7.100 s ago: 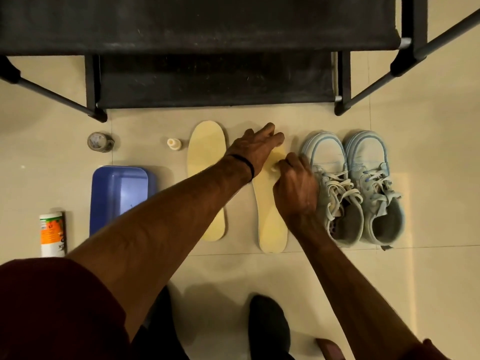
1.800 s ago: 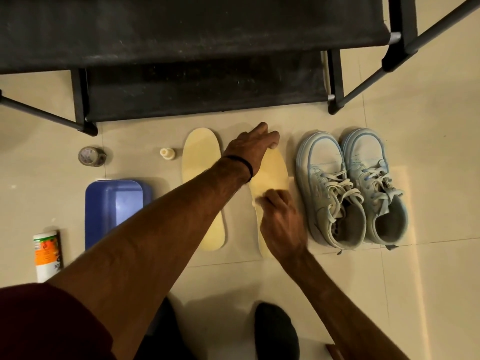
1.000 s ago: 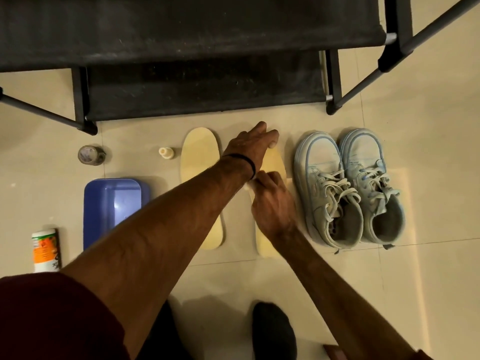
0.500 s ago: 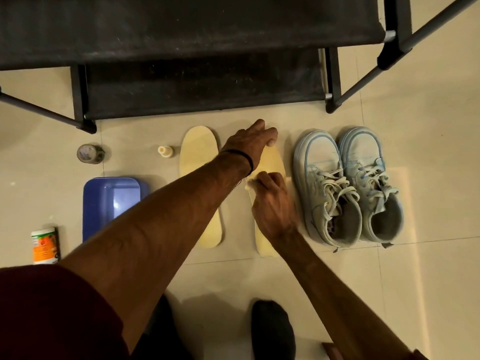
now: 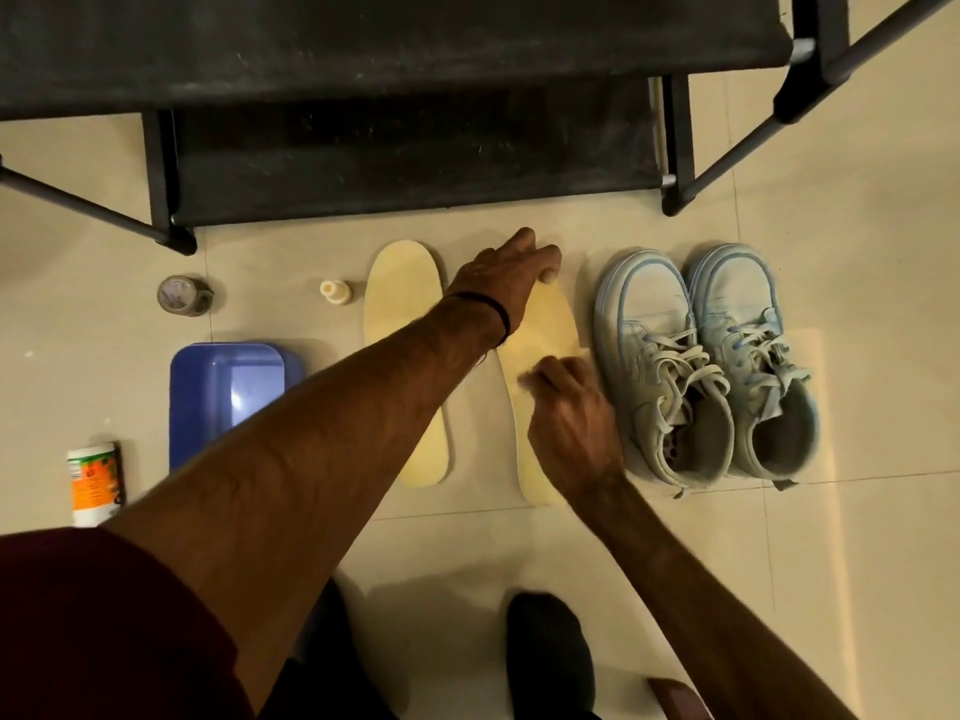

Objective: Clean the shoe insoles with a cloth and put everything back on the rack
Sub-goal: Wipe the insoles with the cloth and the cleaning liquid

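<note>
Two pale yellow insoles lie side by side on the tiled floor in front of the black rack (image 5: 415, 163). My left hand (image 5: 506, 275) rests flat, fingers spread, on the toe end of the right insole (image 5: 550, 324) and pins it down. My right hand (image 5: 569, 418) is closed on a small pale cloth (image 5: 525, 379), which is blurred and pressed on the middle of that insole. The left insole (image 5: 402, 314) lies untouched, partly hidden by my left forearm. A pair of light blue sneakers (image 5: 665, 366) stands just to the right.
A blue tray (image 5: 228, 392) sits on the floor at the left, with a white and orange bottle (image 5: 93, 483) nearer me. A small round jar (image 5: 182, 295) and a little cream cap (image 5: 334, 292) stand near the rack's foot. My dark-socked foot (image 5: 550, 657) is below.
My right hand has rubbed the cloth back and forth along the right insole, ending slightly to the right. My left hand has stayed on the toe end.
</note>
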